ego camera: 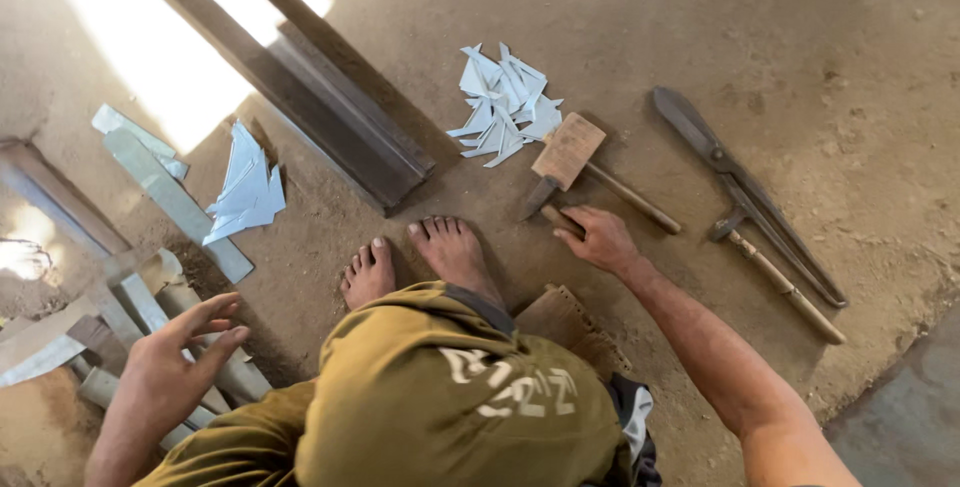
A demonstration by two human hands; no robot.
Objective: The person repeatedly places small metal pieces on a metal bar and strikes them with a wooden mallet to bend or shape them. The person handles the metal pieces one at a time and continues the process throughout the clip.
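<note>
- Person squats on a dirt floor [640, 57], bare feet [420, 262] flat, knees in olive trousers [440, 397].
- Right hand [597, 239]: reaching forward and down to the floor, fingers curled around the handle end of a small tool [548, 205] with a dark pointed blade. Grip looks closed on it; how firm, cannot tell.
- That tool lies just in front of the right foot, touching or just beside the head of a wooden mallet [568, 150].
- Mallet: block head, handle running away to the right across the floor.
- Left hand [175, 362]: open, fingers spread, holding nothing. It hovers over a heap of folded metal strips [175, 297] on the left; contact not clear.
- Hands well apart, one on each side of the knees.
- Pile of pale triangular sheet offcuts [503, 105] beyond the mallet, just beside its head.
- Second, smaller pile of offcuts [247, 190] on the left, near a long flat strip [180, 205].
- Large tin snips [745, 197] lie well to the right of the mallet, jaws pointing away, handles toward the person.
- A stick-handled tool [775, 277] lies across the snips' handles.
- Long dark angle iron [330, 112] runs diagonally from upper left, ending near the feet.
- Bright sunlight patch [150, 37] on the floor, upper left.
</note>
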